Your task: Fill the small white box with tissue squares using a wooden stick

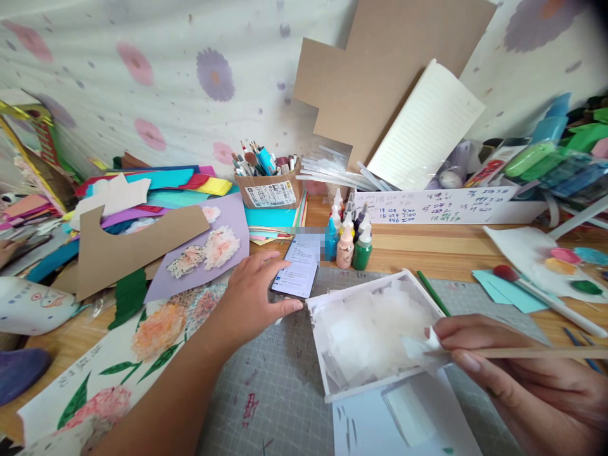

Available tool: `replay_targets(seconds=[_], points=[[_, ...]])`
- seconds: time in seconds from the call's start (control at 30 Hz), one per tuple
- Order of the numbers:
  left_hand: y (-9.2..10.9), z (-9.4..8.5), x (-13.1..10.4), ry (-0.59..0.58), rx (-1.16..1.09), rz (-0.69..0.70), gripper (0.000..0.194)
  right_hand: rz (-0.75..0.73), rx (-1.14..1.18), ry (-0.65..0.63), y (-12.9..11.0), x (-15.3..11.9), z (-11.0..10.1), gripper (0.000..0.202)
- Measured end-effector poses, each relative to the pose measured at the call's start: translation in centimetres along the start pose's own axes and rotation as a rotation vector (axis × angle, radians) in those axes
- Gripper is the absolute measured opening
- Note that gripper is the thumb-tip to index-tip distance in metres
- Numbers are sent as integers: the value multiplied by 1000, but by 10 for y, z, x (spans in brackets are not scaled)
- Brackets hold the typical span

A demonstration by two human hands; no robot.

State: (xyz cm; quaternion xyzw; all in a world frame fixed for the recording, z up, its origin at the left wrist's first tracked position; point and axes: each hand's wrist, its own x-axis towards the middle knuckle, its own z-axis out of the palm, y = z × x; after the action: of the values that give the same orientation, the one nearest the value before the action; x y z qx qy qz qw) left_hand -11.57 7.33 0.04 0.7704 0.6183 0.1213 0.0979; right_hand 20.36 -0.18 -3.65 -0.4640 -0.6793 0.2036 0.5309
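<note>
My left hand (254, 288) rests against the left side of a smartphone (300, 263) on the grey cutting mat (266, 386). Its fingers are apart, one fingertip over the lit screen and the thumb stretched out by the lower edge. My right hand (503, 364) is closed at the right end of a white box (375, 387). It pinches a thin pale stick (527, 353) and a small whitish sheet (422, 349) at the stick's tip. Many translucent white sheets (365, 323) fill the box. Under its front lies a white paper (351, 430).
Paint bottles (363, 247) stand behind the box. A pen box (268, 190) and cardboard cutouts (128, 247) are at the back left. A flower picture (156, 335) lies left. A green pencil (434, 294), a brush (551, 301) and a paint-spotted sheet (527, 250) lie right.
</note>
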Motion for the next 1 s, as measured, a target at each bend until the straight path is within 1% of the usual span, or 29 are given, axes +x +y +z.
replay_targets(seconds=[0.27,0.53,1.0], points=[[0,-2,-2,-12,4,-9,59,-14,-4,-1,-3,2,0,6],[-1,1,0,-18,19,-4,60,3,12,5,0,0,1,9],[2,-1,0,-29,8,-16,58,22,-4,13,2,-3,0,10]])
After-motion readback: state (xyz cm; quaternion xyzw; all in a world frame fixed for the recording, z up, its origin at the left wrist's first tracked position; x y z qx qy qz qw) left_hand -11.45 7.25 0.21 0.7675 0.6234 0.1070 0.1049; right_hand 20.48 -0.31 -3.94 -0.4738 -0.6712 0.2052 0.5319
